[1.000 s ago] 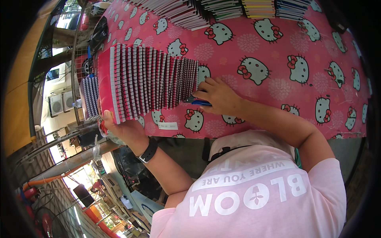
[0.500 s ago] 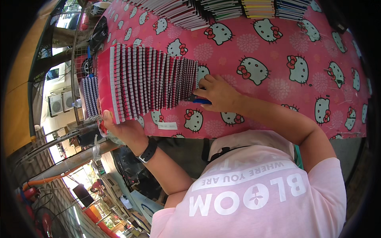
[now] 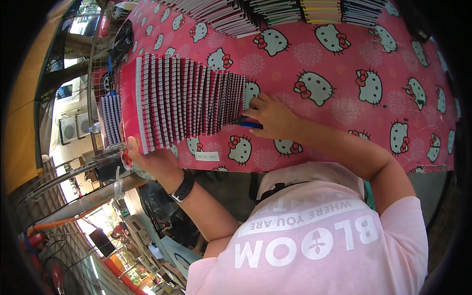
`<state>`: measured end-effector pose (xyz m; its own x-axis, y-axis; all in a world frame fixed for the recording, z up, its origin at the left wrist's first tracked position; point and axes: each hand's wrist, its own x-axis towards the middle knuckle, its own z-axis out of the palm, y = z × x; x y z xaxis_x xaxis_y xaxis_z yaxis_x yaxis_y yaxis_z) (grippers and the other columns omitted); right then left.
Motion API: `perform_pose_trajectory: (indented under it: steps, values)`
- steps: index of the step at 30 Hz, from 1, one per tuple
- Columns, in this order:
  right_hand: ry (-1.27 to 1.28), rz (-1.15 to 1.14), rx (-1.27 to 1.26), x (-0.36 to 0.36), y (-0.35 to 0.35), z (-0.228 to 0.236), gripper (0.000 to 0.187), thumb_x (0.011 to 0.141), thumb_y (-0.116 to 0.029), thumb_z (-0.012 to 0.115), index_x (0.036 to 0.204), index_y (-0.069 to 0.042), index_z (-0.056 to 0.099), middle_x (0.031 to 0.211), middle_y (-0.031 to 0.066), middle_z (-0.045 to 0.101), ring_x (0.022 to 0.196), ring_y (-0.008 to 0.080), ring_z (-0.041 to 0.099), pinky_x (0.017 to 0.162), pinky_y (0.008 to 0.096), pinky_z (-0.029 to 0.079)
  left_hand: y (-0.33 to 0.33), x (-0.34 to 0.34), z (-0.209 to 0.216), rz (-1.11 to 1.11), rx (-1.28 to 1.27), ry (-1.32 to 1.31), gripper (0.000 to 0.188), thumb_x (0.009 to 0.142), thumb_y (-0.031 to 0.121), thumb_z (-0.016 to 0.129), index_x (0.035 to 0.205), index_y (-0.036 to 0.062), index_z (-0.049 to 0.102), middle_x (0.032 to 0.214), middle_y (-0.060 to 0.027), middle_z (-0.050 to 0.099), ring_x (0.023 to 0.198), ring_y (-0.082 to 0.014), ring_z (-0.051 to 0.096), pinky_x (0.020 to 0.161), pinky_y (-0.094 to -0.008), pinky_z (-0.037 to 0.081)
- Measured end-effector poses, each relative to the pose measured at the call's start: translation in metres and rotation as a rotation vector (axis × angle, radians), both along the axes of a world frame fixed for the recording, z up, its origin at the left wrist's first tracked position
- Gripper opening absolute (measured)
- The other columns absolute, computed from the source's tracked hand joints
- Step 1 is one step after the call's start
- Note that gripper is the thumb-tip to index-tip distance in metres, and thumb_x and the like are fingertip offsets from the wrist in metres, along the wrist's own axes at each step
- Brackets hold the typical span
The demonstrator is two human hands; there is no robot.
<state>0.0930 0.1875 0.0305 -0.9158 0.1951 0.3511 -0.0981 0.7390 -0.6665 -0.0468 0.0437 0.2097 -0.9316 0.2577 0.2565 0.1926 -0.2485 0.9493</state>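
A long fanned row of red-covered notebooks point(image 3: 187, 98) with dark wire-bound edges lies on the left part of the table. My left hand point(image 3: 153, 164), with a black watch on its wrist, grips the near corner of the leftmost notebook, thumb on top and fingers mostly hidden beneath. At the row's right end, my right hand point(image 3: 272, 118) is closed around a small blue-handled tool point(image 3: 252, 124), perhaps pliers. Its dark tip reaches the last wire bindings; the jaws are too small to make out.
The table point(image 3: 305, 118) has a pink cat-patterned cover. Stacks of bound books point(image 3: 275, 12) with white, green, yellow and blue edges line its far side. A white paper slip point(image 3: 207, 156) lies near the front edge. A metal rail point(image 3: 73, 209) runs beside the table at left.
My right hand and the blue-handled tool have shifted very slightly. My left hand and the notebooks stay in place.
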Motion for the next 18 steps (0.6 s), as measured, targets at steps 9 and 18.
perform_pose_trajectory:
  steps: [9, 18]
  values:
    - [0.083, 0.016, 0.134, 0.0, 0.004, 0.002, 0.039, 0.063, -0.027, 0.074, 0.097, -0.013, 0.062, 0.091, 0.0065, 0.053, 0.092, 0.0243, 0.05, 0.074, 0.0387, 0.043, -0.003, -0.002, -0.002, -0.003, 0.019, 0.009, 0.048, 0.088, 0.037, 0.048, 0.122, 0.0023, 0.049, 0.117, -0.0103, 0.056, 0.108, -0.021, 0.054, 0.093, -0.0404, 0.042]
    - [-0.704, 0.267, -0.805, -0.025, 0.027, 0.021, 0.03, 0.071, -0.028, 0.069, 0.093, -0.009, 0.067, 0.082, 0.011, 0.059, 0.081, 0.0263, 0.055, 0.078, 0.0365, 0.046, -0.003, 0.0, 0.001, 0.004, 0.015, -0.013, 0.049, 0.089, 0.037, 0.048, 0.124, 0.0013, 0.048, 0.118, -0.0112, 0.056, 0.108, -0.0216, 0.054, 0.094, -0.04, 0.041]
